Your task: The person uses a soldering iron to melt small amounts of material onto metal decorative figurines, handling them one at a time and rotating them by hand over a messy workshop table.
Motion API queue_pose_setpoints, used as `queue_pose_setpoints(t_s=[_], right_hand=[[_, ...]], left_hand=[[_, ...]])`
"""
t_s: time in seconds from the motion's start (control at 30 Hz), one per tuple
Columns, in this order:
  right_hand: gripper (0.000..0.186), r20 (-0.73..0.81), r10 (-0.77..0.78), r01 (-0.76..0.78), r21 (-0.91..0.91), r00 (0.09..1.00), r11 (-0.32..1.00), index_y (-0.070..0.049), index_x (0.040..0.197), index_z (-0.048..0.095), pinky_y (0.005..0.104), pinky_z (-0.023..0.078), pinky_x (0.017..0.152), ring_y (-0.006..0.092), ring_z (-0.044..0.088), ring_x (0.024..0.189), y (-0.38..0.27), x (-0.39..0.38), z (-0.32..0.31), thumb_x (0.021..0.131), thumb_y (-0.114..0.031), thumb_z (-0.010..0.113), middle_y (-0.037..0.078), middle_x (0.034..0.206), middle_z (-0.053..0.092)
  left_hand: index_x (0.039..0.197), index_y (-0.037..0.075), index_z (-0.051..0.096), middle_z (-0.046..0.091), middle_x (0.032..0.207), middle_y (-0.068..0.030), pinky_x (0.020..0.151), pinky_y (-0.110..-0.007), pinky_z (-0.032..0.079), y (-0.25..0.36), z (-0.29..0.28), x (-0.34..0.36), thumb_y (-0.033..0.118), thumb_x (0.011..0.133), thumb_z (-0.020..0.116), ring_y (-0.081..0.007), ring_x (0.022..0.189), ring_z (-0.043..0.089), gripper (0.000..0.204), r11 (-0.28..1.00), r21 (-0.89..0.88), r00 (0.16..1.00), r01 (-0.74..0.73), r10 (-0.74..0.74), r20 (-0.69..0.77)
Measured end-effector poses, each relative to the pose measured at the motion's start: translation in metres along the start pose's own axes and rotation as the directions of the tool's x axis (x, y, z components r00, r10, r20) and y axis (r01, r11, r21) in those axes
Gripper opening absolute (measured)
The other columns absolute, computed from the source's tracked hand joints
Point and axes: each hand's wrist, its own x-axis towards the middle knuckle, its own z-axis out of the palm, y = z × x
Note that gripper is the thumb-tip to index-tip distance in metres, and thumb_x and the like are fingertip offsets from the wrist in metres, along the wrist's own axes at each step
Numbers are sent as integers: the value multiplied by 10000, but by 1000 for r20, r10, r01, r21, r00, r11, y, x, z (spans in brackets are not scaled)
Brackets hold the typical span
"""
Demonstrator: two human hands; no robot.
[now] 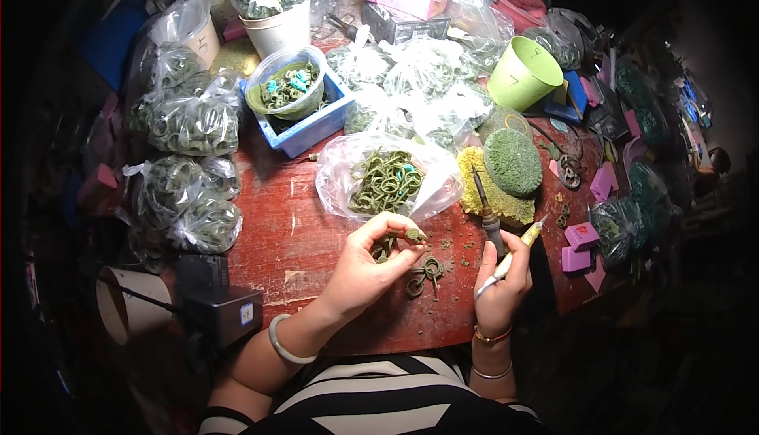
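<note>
While we look down over the worn red wooden table, our left hand is raised just above it with thumb and forefinger pinched on a small green wax ring piece, the other fingers curled loosely beneath. Our right hand is closed in a pen grip around a slim yellow-tipped pen-like tool, whose tip points up and to the right, away from the pinched piece. Just beside that hand, a dark soldering-style iron with a thin metal tip lies slanted on the table, its tip resting toward a yellow-green sponge pad that carries a round dark green sponge.

Between the two hands, a few loose green wax rings lie on the tabletop among green crumbs. Just beyond the left hand, an open clear plastic bag holding a heap of green wax rings is spread out flat. Farther back, a blue rectangular plastic tray holds a clear round tub of green and turquoise rings. A lime green plastic cup stands tilted at the right rear, well apart from the hands. Knotted clear bags full of green rings crowd the table's left side, and small pink blocks sit near its right edge. A pale bangle circles our left wrist.
</note>
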Motion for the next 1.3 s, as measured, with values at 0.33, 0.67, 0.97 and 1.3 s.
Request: queue_pose_setpoints(t_s=[0.33, 0.67, 0.97, 1.3], right_hand=[[330, 67, -179, 166, 163, 982, 973, 3, 982, 614, 312, 512, 623, 231, 641, 655, -9, -4, -16, 910, -292, 744, 110, 789, 656], [335, 118, -225, 205, 161, 967, 965, 13, 989, 609, 282, 495, 626, 188, 622, 657, -9, -3, -17, 915, -286, 743, 101, 787, 646], [340, 124, -240, 216, 185, 963, 959, 20, 980, 612, 275, 495, 608, 177, 618, 640, -9, -3, -16, 899, -273, 763, 94, 780, 648], [357, 119, -241, 214, 202, 963, 956, 18, 972, 615, 279, 490, 598, 184, 612, 626, -10, -2, -16, 893, -295, 766, 99, 772, 644]], left_hand=[[1065, 7, 636, 641, 1035, -37, 900, -241, 497, -1, 2, 2, -59, 910, 641, -91, 979, 609, 168, 994, 59, 996, -88, 86, 32], [1118, -2, 641, 646, 1075, -39, 902, -236, 497, 2, 4, 1, -49, 923, 625, -85, 977, 613, 201, 991, 99, 996, -90, 88, 20], [1183, -1, 630, 649, 1034, -11, 880, -216, 497, 9, 5, 2, -32, 902, 675, -65, 938, 604, 286, 1000, -7, 999, 8, -8, 40], [1179, 7, 658, 648, 1037, 2, 848, -202, 491, 4, 3, 2, 6, 906, 694, -46, 929, 586, 276, 997, -57, 997, 57, -54, 55]])
